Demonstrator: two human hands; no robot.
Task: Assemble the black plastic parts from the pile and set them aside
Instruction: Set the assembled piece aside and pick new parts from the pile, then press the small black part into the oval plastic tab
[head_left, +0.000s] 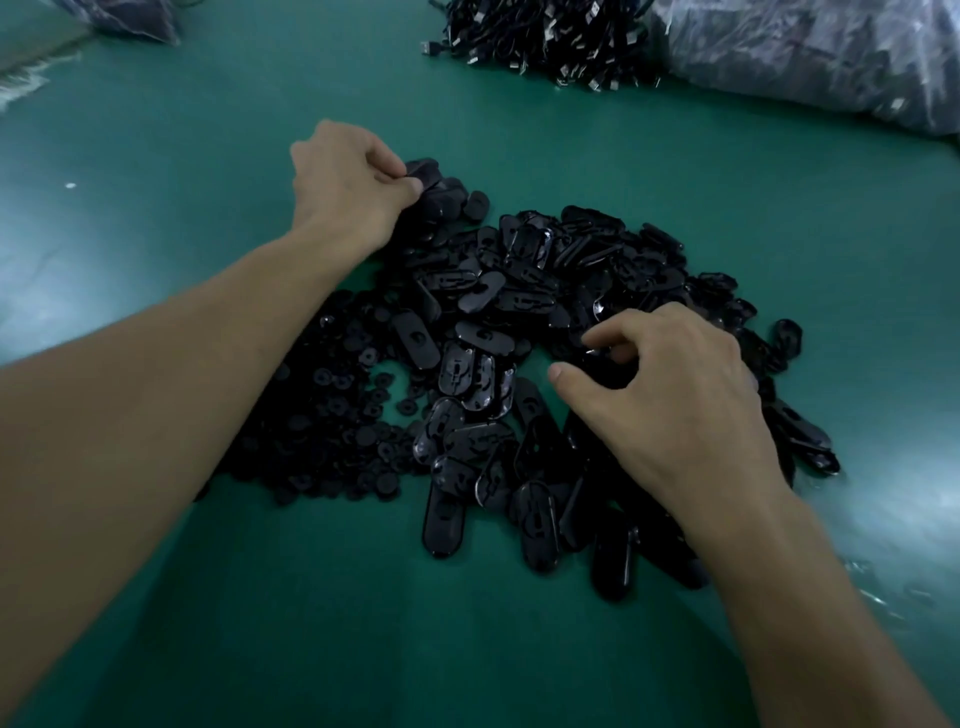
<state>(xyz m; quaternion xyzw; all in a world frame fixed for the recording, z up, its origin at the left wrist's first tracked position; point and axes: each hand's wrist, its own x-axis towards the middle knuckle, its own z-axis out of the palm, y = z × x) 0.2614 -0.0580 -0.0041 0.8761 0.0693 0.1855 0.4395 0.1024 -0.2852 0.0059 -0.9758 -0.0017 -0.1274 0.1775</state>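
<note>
A big pile of black oval plastic shells (524, 291) covers the middle of the green table (208, 130). Left of it lies a heap of small round black pieces (332, 415). My left hand (348, 182) reaches to the far left edge of the pile and pinches a black oval part (423, 174) that lies among a few parts grouped there. My right hand (670, 384) hovers over the right side of the pile, fingers curled down into the shells; whether it holds one is hidden.
A tangle of black cables with plugs (545, 41) lies at the far centre. A large clear plastic bag (821, 52) of dark parts fills the far right. Another bag (130, 15) sits at the far left. Bare green table stretches in front of me.
</note>
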